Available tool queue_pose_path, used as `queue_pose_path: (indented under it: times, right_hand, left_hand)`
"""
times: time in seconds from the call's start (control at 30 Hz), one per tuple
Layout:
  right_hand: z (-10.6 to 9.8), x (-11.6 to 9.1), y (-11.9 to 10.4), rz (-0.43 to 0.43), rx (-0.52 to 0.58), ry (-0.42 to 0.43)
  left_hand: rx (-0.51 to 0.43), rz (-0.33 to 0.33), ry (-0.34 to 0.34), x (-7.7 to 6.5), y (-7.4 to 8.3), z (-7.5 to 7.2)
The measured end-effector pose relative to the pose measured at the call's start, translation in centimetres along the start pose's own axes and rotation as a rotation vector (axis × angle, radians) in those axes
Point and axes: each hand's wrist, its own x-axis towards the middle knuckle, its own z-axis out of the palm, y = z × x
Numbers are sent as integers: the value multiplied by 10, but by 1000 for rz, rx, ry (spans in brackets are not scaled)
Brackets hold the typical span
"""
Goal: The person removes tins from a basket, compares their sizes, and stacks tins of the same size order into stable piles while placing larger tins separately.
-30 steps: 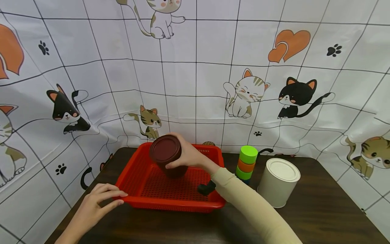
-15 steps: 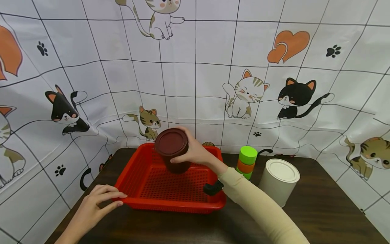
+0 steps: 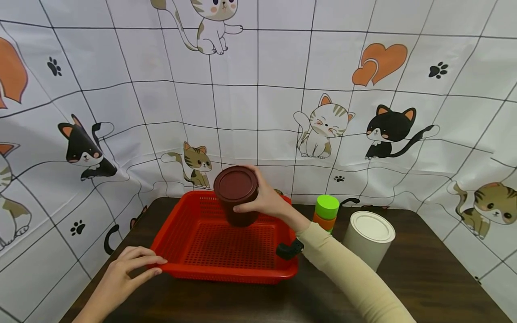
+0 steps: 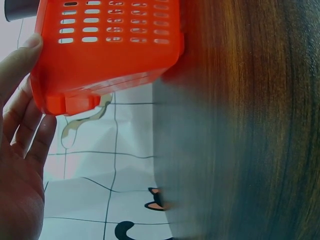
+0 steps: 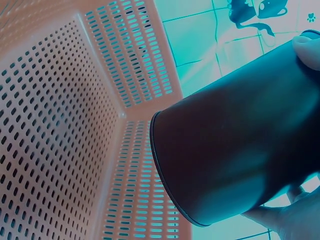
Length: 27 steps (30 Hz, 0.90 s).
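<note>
My right hand [image 3: 264, 197] grips a dark brown lidded canister [image 3: 236, 185] from its right side, thumb in front. The canister is held tilted over the back right part of a red plastic basket [image 3: 221, 273], its lid up. In the right wrist view the canister [image 5: 225, 130] hangs with its bottom above the basket's perforated wall [image 5: 137, 185]. At the basket's front left corner, my left hand [image 3: 129, 273] pinches the rim. The left wrist view has the thumb on one side of the red wall [image 4: 105, 65] and the fingers [image 4: 42, 135] under the rim.
Right of the basket stand a small stack of green and orange round pieces [image 3: 326, 208] and a cream lidded tin [image 3: 369, 237], partly behind the right sleeve. All rest on a dark wooden table [image 3: 428, 269]. A cat-print sheet [image 3: 258, 103] hangs behind.
The right hand has moved the canister up and to the right above the basket, tilting less. The left hand stays at the basket's corner.
</note>
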Motion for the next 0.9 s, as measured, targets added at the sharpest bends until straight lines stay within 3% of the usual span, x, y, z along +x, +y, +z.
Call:
queue_pose_path:
  times: [0.57, 0.9]
  right_hand:
    - [-20, -14, -31, 123, -15, 144]
    - [-41, -21, -57, 49, -60, 190]
  left_hand:
    - [2, -17, -1, -1, 1, 0]
    - [-6, 4, 5, -1, -1, 1]
